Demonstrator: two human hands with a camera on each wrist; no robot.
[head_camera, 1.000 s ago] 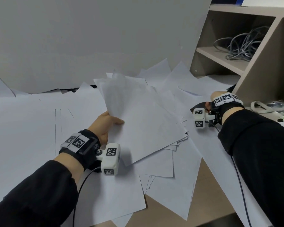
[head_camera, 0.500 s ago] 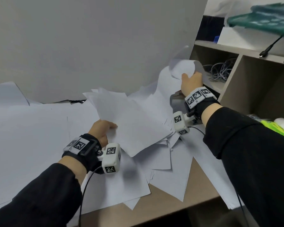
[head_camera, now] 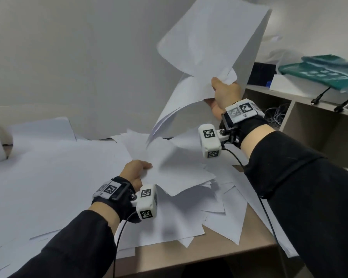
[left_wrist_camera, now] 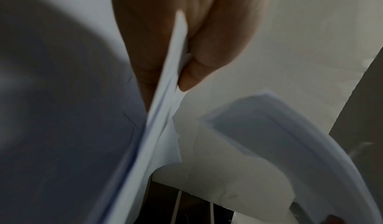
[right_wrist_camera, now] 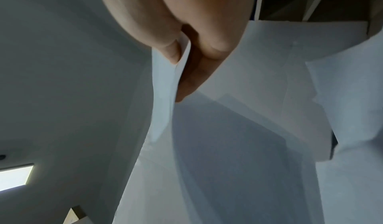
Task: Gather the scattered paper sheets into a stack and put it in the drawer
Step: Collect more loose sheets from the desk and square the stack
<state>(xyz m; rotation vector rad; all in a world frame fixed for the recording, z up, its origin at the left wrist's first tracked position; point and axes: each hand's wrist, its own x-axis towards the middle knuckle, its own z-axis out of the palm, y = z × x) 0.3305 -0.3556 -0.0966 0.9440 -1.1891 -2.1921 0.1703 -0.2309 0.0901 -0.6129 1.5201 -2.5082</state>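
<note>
Plain grey wall backs a brown wooden bench [head_camera: 225, 255] that is buried under loose white paper sheets [head_camera: 54, 177], spread flat across its left side and piled crookedly toward the middle.

Working from the left: my left hand [head_camera: 136, 173] sits low over the pile, and in the left wrist view its fingers [left_wrist_camera: 209, 60] and thumb are closed on the edge of a thin sheaf of gathered white sheets [head_camera: 181, 173]. That hold looks the same as half a second ago.

Further right is the change. My right hand [head_camera: 224, 97], which was down near the shelf corner a moment back, is now raised well above the bench with a bundle of curling white sheets [head_camera: 209, 47] lifted clear of the pile. The right wrist view shows thumb and fingers pinching the bundle's lower edge, so it is firmly held, though it flops and fans open.

At far right stands a beige shelf unit [head_camera: 317, 125] with grey cables inside and a teal object on top. I see no drawer in any view.

My reading: gathering is midway; the lifted bundle should next be laid onto the left-hand sheaf.
</note>
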